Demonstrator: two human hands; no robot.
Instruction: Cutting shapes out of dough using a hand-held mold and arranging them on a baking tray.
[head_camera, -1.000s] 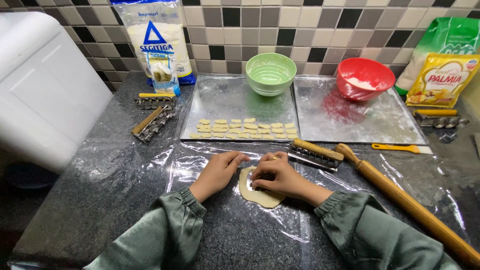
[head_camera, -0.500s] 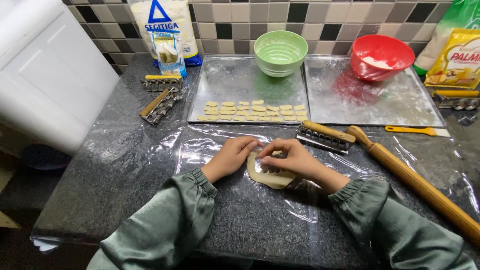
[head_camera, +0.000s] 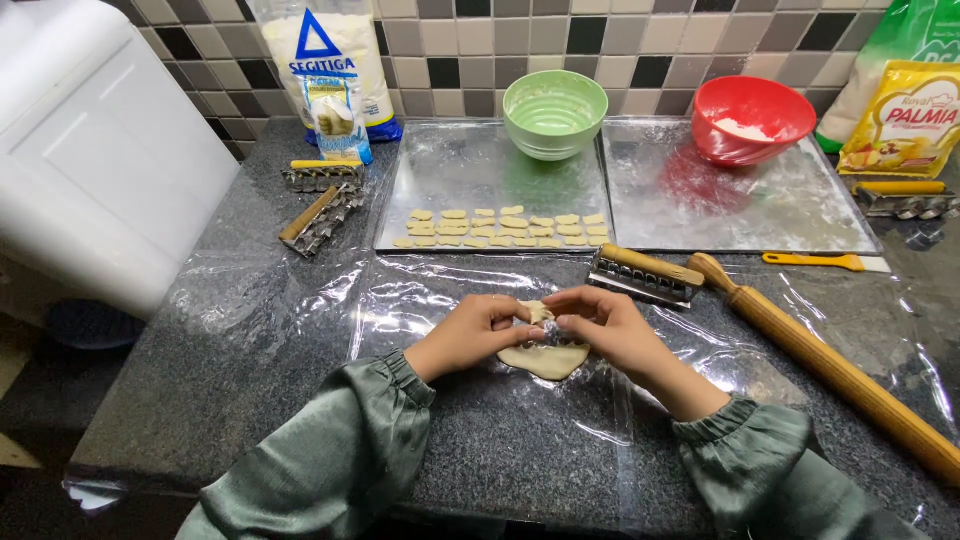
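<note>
Moved since 0.5 s ago: both my hands have come closer together over the dough; a pinched-up bit of dough now shows between my fingertips, where before the fingers pressed on the sheet.
Dough sheet (head_camera: 547, 359): small, pale, flat, lying on clear plastic wrap (head_camera: 300, 300) on the dark granite counter (head_camera: 170, 400), right under my fingers, touching both hands.
Left hand (head_camera: 470, 335): fingertips pinched on the lifted dough piece (head_camera: 538, 312) at the sheet's far edge; grasping it, not flat.
Right hand (head_camera: 605, 328): fingers curled, tips meet the same piece from the other side; also pinching dough.
Unchanged vs earlier: sheet in same spot on the wrap, sleeves same.
Cutter w/ wooden handle (head_camera: 645, 274): just beyond my right hand, apart from it.
Rolling pin (head_camera: 830, 370): to my right, diagonal, well apart from the dough.
Left tray (head_camera: 480, 170): rows of small cut dough pieces (head_camera: 500, 228) along its near edge.
Bowls: green bowl (head_camera: 555, 112) and red bowl (head_camera: 752, 120) at the back of the trays.
</note>
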